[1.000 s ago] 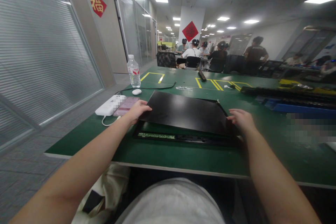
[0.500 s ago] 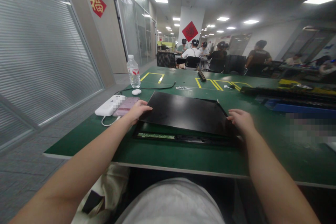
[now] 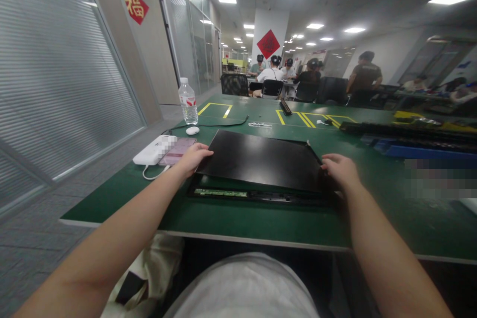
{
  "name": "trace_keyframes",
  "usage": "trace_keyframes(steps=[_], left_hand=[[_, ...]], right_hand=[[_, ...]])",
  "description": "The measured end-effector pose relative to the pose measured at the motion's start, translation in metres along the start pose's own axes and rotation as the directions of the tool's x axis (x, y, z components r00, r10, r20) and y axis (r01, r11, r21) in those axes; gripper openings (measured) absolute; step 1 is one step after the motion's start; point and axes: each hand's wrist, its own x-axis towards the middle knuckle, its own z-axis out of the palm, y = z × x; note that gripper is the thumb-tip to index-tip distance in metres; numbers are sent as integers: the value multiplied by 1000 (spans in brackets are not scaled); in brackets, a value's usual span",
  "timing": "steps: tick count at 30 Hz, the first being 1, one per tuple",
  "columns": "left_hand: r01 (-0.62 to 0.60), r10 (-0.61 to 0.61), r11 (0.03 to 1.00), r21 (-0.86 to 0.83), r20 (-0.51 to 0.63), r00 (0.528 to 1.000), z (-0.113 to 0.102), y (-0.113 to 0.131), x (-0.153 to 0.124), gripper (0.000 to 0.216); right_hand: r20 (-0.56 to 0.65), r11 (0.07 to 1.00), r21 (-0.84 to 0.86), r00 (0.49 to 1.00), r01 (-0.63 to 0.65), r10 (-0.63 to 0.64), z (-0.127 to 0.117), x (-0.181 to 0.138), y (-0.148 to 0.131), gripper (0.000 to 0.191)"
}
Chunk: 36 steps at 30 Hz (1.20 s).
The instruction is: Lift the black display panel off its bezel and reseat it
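Note:
A flat black panel (image 3: 261,159) lies slightly raised at its near edge over a black chassis (image 3: 257,195) with a green circuit board (image 3: 220,192) showing under it. My left hand (image 3: 193,157) grips the panel's left edge, fingers curled over it. At the right edge my right hand (image 3: 340,170) holds the panel, fingers bent on its corner. Both rest on the green table (image 3: 238,218).
A white power bank (image 3: 154,149) and a phone (image 3: 178,150) lie left of the panel, with a white mouse (image 3: 193,130) and a water bottle (image 3: 187,101) behind. Black and blue trays (image 3: 417,141) sit at the right. Several people are at far tables.
The panel has sunk a little toward the chassis; both hands stay on its edges. The view has shifted slightly.

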Motion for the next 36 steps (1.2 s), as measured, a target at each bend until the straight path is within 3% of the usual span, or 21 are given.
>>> trace_keyframes(steps=[12,19,36], left_hand=[[49,-43,998,-42,132,990,-2,-2,3,30],[31,-29,999,-17,119,992,-5,-8,8,45],[-2,-3,997,72,72,997,-2,-5,4,38]], right_hand=[[22,997,-72,1000,7,-6,2,5,6,33],[14,998,-63,1000,-7,8,2,2,3,34],[16,998,-56,1000,-7,8,2,0,0,33]])
